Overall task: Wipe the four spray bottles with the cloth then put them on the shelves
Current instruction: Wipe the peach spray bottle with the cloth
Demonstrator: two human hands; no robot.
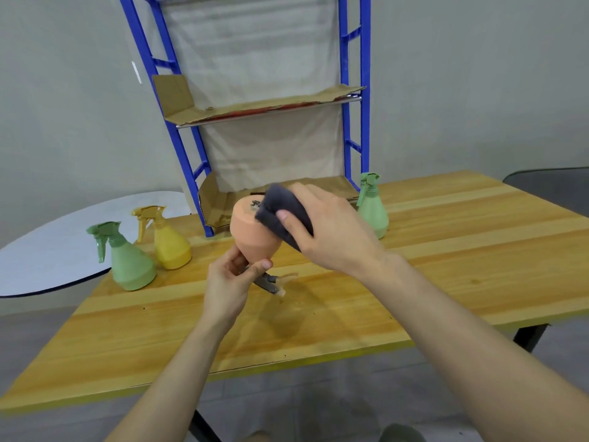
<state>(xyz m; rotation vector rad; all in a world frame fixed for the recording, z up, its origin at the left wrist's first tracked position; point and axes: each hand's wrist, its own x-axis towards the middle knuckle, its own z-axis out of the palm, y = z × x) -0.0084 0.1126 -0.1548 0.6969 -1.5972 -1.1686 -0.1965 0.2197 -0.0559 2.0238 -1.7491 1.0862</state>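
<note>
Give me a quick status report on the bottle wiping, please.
Left hand grips upturned orange plastic spray bottle by its neck. Right hand holds dark grey cloth against its base. Two green bottles, one yellow bottle wait on wooden table.

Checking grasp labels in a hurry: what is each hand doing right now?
Left hand: grips the upturned orange spray bottle by its neck.
Right hand: holds the dark cloth against that bottle's base.

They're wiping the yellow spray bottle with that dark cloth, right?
No, the head view shows the dark cloth wiping the orange bottle, held upside down in the left hand; the yellow bottle stands untouched on the table.
</note>
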